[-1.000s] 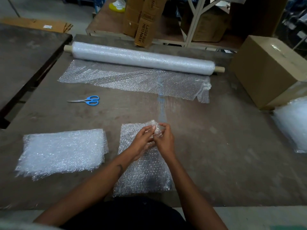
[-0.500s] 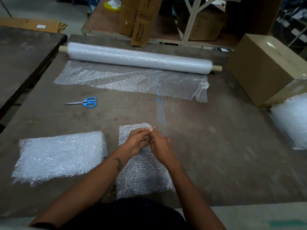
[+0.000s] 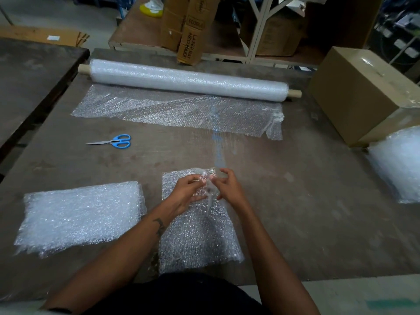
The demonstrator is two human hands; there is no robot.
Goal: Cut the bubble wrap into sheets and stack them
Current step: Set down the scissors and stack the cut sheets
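A cut bubble wrap sheet (image 3: 197,237) lies flat on the dark table (image 3: 295,201) right in front of me. My left hand (image 3: 186,192) and my right hand (image 3: 229,187) meet over its far edge, pinching a lifted, crumpled top corner of the wrap between their fingertips. To the left rests a thick stack of cut sheets (image 3: 79,214). At the back lies the long bubble wrap roll (image 3: 188,80) on a cardboard core, with a loose unrolled length (image 3: 177,112) spread toward me. Blue-handled scissors (image 3: 116,141) lie shut on the table, left of centre.
A large cardboard box (image 3: 363,94) stands at the back right, with another heap of bubble wrap (image 3: 397,164) at the right edge. A second dark table (image 3: 29,76) adjoins on the left. Cartons and shelving stand behind the roll.
Both hands stayed at the sheet's far edge. The fingers have spread slightly and the pinched corner of wrap now stands up between them, pulled apart a little.
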